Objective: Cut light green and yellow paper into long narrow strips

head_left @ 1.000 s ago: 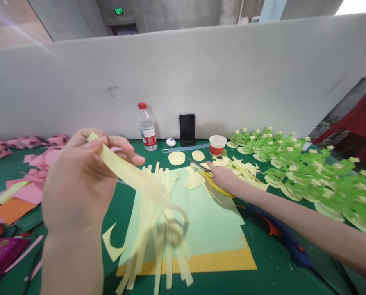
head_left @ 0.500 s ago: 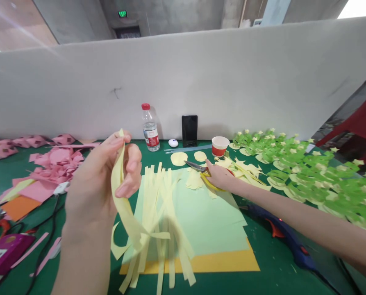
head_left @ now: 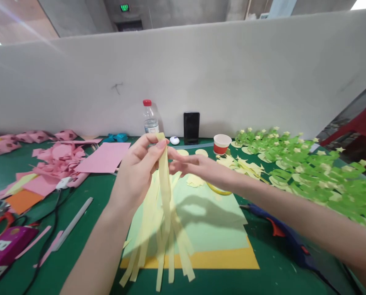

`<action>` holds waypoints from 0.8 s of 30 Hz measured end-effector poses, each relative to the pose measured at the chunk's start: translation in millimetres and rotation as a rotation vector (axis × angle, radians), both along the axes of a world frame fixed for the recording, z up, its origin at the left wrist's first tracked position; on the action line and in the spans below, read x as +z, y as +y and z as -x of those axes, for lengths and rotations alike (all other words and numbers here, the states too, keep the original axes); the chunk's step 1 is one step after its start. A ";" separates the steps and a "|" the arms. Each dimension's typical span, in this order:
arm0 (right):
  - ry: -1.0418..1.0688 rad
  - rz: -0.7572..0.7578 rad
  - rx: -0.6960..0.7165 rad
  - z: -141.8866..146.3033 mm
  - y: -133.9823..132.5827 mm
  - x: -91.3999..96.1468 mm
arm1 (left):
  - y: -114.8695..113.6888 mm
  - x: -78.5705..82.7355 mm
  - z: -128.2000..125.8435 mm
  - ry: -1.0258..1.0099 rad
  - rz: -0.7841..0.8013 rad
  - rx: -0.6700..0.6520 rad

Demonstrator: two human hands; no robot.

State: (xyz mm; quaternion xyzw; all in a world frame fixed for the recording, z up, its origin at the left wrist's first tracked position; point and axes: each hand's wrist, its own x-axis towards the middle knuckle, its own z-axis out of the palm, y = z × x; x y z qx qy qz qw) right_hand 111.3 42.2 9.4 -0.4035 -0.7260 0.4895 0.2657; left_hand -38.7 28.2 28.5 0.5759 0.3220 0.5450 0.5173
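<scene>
A pale yellow paper strip (head_left: 164,176) hangs above the middle of the bench (head_left: 72,250), its upper end pinched between the thumb and fingers of the left hand (head_left: 136,170); taking that grip near the top lets the rest of the length drop freely. The right hand (head_left: 205,170) is just beside it, fingers loosely curved; I cannot tell whether its grip meets the paper, as the strip and left fingers hide part of it. Below, loose yellow strips (head_left: 147,221) lie bunched across a light green sheet (head_left: 213,233) on top of an orange-yellow sheet (head_left: 226,260), close in front of the person, probably for easy reach. A yellow loop handle (head_left: 218,190) shows under the right wrist, and a blue glue gun (head_left: 289,235) lies beside the right forearm, likely placed to be handy. Farther out, a paper cup (head_left: 221,148), a bottle (head_left: 151,121) and a dark phone (head_left: 191,128) stand near the white partition (head_left: 247,73); the phone seems to lean on it to stay up
</scene>
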 end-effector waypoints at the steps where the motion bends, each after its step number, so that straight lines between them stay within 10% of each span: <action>1: 0.073 0.048 0.046 5.4 -5.8 2.3 | 0.3 -1.1 0.0 0.028 -0.018 0.032; 12: 0.384 0.563 0.000 31.9 -72.0 -33.9 | 44.3 -21.5 16.4 0.192 -0.067 0.273; 24: 0.437 1.000 -0.079 68.4 -110.8 -92.0 | 103.6 -78.7 36.8 0.481 0.161 0.186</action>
